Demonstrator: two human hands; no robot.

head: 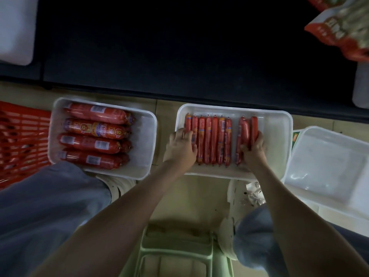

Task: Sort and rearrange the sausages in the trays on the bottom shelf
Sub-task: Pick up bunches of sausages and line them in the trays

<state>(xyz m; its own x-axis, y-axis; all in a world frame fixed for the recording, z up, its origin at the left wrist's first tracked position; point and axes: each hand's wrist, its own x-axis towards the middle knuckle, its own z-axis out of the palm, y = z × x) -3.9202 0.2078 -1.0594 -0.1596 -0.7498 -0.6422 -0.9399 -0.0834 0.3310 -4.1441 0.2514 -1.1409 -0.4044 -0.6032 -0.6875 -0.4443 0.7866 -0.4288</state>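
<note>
I view the scene from above: a white, smooth-walled rectangular middle tray (279,124) with rounded corners lies on the tiled floor (167,108), just in front of the dark bottom shelf (179,47). Inside it, a row of thin sausages (211,138) in glossy red casings lies side by side, ends pointing toward the shelf. Each carries a yellow-and-blue band, and one shows a white barcode patch. The left hand (182,145) sits at the row's left end, its grip released, fingers laid over the tops of the first two sausages. The right hand (254,148) has its grip clenched round a three-sausage bundle (247,128), thumb on the bundle's left side, with a gap between bundle and row. The left tray (143,136), of the same white material, holds four thick sausages (93,134) lying crosswise, with white barcode labels and a round yellow emblem; I cannot read the print. A clear plastic tray (329,156) lies to the right, a red slatted basket (22,140) to the left and a pale green stool (175,252) below. A red-edged packet (343,27) shows blurred white lettering.
</note>
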